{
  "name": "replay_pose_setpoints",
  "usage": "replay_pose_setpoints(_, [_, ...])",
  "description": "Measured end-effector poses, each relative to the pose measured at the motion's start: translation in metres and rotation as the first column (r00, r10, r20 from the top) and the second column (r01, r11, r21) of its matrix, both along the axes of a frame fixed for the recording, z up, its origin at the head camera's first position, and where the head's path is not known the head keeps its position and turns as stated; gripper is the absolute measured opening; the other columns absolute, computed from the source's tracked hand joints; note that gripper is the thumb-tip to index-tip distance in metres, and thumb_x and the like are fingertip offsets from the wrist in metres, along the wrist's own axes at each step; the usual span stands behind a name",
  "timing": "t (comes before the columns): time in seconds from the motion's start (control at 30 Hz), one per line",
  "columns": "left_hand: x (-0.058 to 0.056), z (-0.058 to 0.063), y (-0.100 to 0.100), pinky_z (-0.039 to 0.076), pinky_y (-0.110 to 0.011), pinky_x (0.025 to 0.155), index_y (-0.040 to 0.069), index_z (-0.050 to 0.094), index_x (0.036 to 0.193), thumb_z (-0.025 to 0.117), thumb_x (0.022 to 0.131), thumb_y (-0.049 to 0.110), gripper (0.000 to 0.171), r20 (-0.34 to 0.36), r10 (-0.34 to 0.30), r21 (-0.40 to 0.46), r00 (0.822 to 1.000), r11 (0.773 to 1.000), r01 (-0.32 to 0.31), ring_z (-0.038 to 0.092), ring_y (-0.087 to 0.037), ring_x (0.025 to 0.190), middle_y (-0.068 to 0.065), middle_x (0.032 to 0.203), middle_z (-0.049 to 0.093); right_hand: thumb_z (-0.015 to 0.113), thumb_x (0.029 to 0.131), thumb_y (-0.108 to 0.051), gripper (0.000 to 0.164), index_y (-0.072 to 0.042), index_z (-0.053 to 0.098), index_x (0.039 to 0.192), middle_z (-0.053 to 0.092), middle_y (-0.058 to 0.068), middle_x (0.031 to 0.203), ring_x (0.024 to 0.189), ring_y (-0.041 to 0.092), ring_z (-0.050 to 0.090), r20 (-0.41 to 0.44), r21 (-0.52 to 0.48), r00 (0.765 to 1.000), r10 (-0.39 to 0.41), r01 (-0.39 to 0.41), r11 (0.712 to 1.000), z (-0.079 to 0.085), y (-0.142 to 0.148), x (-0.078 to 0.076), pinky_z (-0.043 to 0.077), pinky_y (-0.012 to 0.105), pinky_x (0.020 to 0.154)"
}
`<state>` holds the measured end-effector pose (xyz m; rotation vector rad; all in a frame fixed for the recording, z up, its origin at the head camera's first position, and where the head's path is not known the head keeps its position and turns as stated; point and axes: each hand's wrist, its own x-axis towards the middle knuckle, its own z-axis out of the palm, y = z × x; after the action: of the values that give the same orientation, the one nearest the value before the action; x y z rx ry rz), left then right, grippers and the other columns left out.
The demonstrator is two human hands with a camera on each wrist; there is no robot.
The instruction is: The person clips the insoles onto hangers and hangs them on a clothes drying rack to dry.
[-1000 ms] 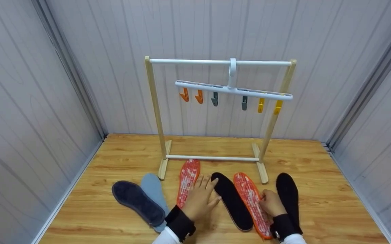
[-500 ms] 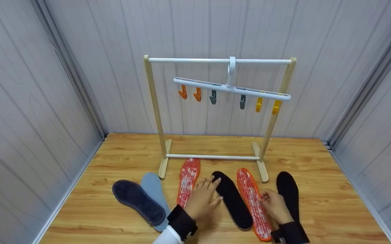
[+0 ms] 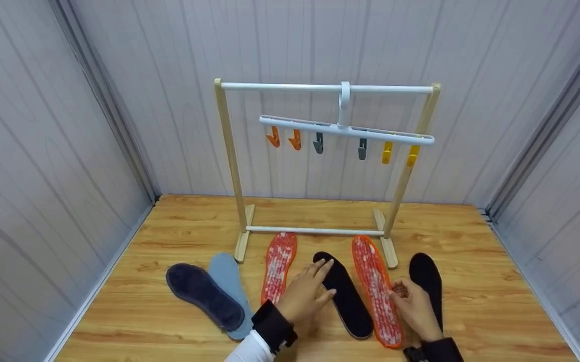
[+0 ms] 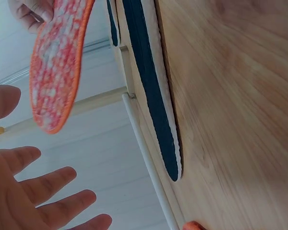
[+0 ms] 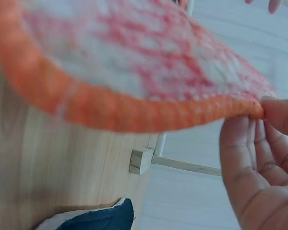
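My right hand pinches the edge of a red-and-white insole with orange trim between thumb and fingers. In the right wrist view, that insole is lifted off the table, its orange border gripped near the thumb. My left hand holds nothing, fingers spread, and overlaps the toe end of a black insole in the head view. In the left wrist view, my left palm faces the raised insole with air between them. Another red-and-white insole lies partly hidden behind my left hand.
A second black insole lies at the right. On the left, a dark fuzzy insole overlaps a light blue one. Behind stands a wooden rack bearing a white hanger with several orange, grey and yellow clips.
My right hand has raised the red-and-white insole from beside the black one, moving it slightly up and away in the head view. My left hand has shifted slightly right.
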<state>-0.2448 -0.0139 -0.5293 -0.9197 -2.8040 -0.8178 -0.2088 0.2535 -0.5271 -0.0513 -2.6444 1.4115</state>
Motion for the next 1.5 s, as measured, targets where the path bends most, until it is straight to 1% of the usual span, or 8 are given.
replay_pose_setpoints(0.23, [-0.003,0.001,0.006,0.036,-0.048,0.103,0.009,0.037,0.144,0.052,0.097,0.034,0.056,-0.126,-0.004,0.064,0.992,0.998,0.012,0.042,-0.033,0.129,-0.016,0.141,0.045,0.066,0.087,-0.005,0.013,0.001,0.063,0.099,0.064,0.011,0.091,0.077,0.012,0.06,-0.133,-0.098,0.99,-0.036,0.023,0.995,0.0,0.0,0.005,0.05,0.021,0.065])
replay_pose_setpoints(0.37, [-0.007,0.008,0.01,0.039,-0.042,0.102,0.005,0.044,0.138,0.055,0.095,0.027,0.05,-0.168,-0.003,0.17,0.986,0.985,0.032,0.048,-0.028,0.124,-0.014,0.134,0.052,0.066,0.087,-0.004,0.011,0.0,0.063,0.096,0.064,0.01,0.087,0.072,0.01,0.061,-0.203,-0.129,0.977,-0.067,0.041,0.991,-0.001,0.002,0.006,0.049,0.022,0.062])
replay_pose_setpoints(0.67, [-0.026,0.034,0.023,0.044,-0.037,0.097,0.006,0.052,0.131,0.056,0.095,0.02,0.039,-0.058,-0.05,0.446,0.997,0.892,0.071,0.053,-0.024,0.117,-0.012,0.126,0.058,0.063,0.089,-0.003,0.016,0.004,0.061,0.104,0.063,0.014,0.093,0.077,0.009,0.062,-0.211,-0.206,0.968,-0.133,0.089,0.974,0.008,0.003,0.006,0.053,0.025,0.068])
replay_pose_setpoints(0.87, [-0.037,0.054,0.036,0.048,-0.037,0.09,0.007,0.055,0.128,0.058,0.094,0.018,0.035,-0.019,-0.074,0.518,0.997,0.852,0.073,0.055,-0.021,0.113,-0.01,0.122,0.061,0.061,0.089,0.001,0.016,0.007,0.06,0.103,0.061,0.016,0.091,0.075,0.011,0.061,-0.196,-0.212,0.969,-0.152,0.109,0.971,0.031,-0.007,0.018,0.052,0.024,0.067])
replay_pose_setpoints(1.13, [-0.05,0.083,0.064,0.048,-0.026,0.088,0.002,0.056,0.125,0.058,0.095,0.016,0.033,0.008,-0.14,0.569,0.99,0.815,0.111,0.058,-0.021,0.111,-0.014,0.121,0.062,0.062,0.089,-0.001,0.016,0.007,0.06,0.102,0.062,0.017,0.093,0.077,0.007,0.06,-0.214,-0.209,0.963,-0.163,0.118,0.971,0.029,-0.006,0.018,0.05,0.021,0.067])
replay_pose_setpoints(1.2, [-0.053,0.091,0.071,0.047,-0.026,0.09,0.003,0.054,0.127,0.057,0.095,0.018,0.035,0.031,-0.156,0.557,0.987,0.823,0.112,0.057,-0.02,0.112,-0.013,0.122,0.061,0.062,0.089,0.0,0.015,0.008,0.06,0.102,0.062,0.018,0.093,0.077,0.006,0.059,-0.218,-0.204,0.961,-0.168,0.124,0.971,0.03,-0.006,0.019,0.049,0.02,0.067])
replay_pose_setpoints(1.33, [-0.058,0.103,0.081,0.045,-0.029,0.093,0.008,0.053,0.131,0.054,0.097,0.026,0.038,0.049,-0.152,0.482,0.987,0.869,0.11,0.054,-0.016,0.115,-0.007,0.125,0.06,0.062,0.089,0.0,0.015,0.007,0.06,0.102,0.062,0.017,0.093,0.078,0.006,0.058,-0.204,-0.215,0.961,-0.187,0.143,0.966,0.024,-0.003,0.016,0.047,0.016,0.067])
replay_pose_setpoints(1.5, [-0.07,0.116,0.094,0.046,-0.029,0.091,0.007,0.054,0.13,0.054,0.097,0.023,0.036,0.045,-0.157,0.495,0.987,0.862,0.115,0.055,-0.016,0.112,-0.007,0.122,0.061,0.063,0.089,-0.004,0.018,0.004,0.061,0.105,0.062,0.013,0.093,0.075,0.005,0.058,-0.199,-0.209,0.957,-0.213,0.171,0.963,0.005,0.008,0.009,0.047,0.017,0.065])
